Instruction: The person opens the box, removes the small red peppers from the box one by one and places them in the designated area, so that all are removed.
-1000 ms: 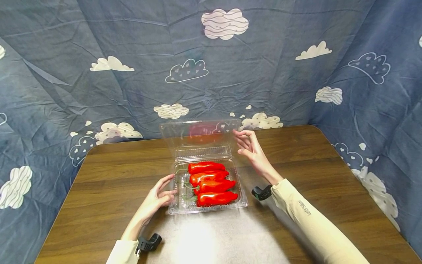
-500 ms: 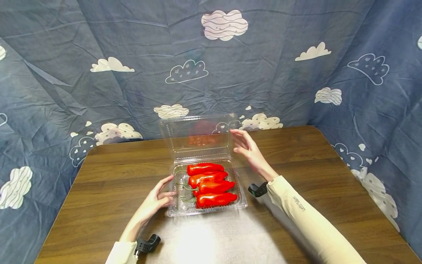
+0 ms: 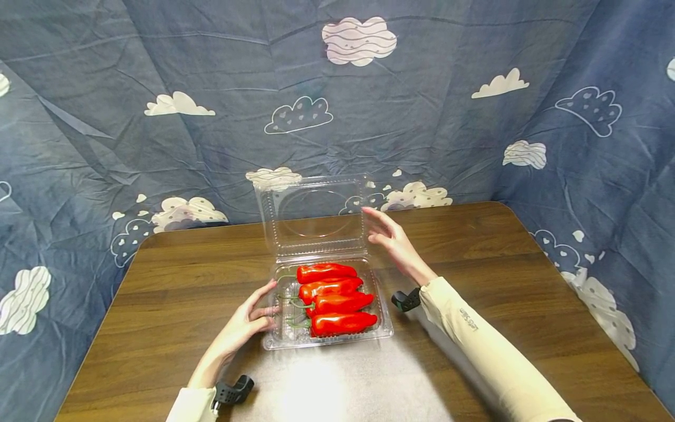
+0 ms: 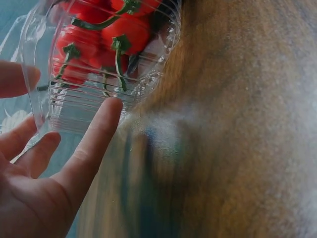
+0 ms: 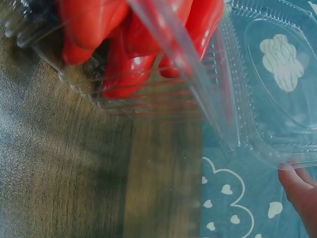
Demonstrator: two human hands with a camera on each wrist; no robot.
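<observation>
Several long red peppers with green stems lie side by side in a clear plastic clamshell box; the front pepper (image 3: pixel 343 324) is nearest the box's front rim (image 3: pixel 327 343). The hinged lid (image 3: pixel 316 218) stands raised at the back. My left hand (image 3: pixel 244 321) rests its extended fingers at the box's left side; in the left wrist view a fingertip (image 4: pixel 113 105) overlaps the ribbed wall by the stems. My right hand (image 3: pixel 396 245) has its fingers by the lid's right edge. The right wrist view has its fingertips (image 5: pixel 290 176) right at the lid's rim (image 5: pixel 270 159).
A brown wooden table (image 3: pixel 464 246) carries the box, with a bright glare patch in front of it. Behind and around the table hangs a blue cloth (image 3: pixel 221 146) with white cloud prints. Black camera mounts (image 3: pixel 234 390) sit at both wrists.
The lid has tipped farther upright, and its red reflection of the peppers is gone. My right hand has moved slightly left. The box has slid a little left and toward me.
</observation>
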